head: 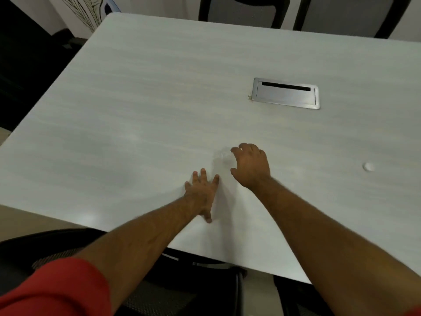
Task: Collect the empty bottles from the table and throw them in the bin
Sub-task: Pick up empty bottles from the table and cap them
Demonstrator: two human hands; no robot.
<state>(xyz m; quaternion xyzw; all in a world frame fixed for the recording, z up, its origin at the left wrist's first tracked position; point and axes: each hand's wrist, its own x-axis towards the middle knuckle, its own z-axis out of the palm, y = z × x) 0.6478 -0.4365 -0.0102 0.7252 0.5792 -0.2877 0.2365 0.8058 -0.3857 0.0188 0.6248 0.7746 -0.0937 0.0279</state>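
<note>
A clear, empty plastic bottle [222, 165] stands on the white table [159, 99] near its front edge; it is faint and blurred against the tabletop. My left hand [201, 192] lies flat with its fingers spread, just left of the bottle's lower part. My right hand [249, 165] is curled like a claw at the right side of the bottle's top, with fingertips and thumb at its edge and not closed around it. A small white bottle cap [368, 166] lies alone on the table to the right.
A metal cable hatch [286, 93] is set into the tabletop at the back right. Black chairs stand behind the table [241, 10] and under its front edge [198, 281]. A dark seat [27, 60] is at the left.
</note>
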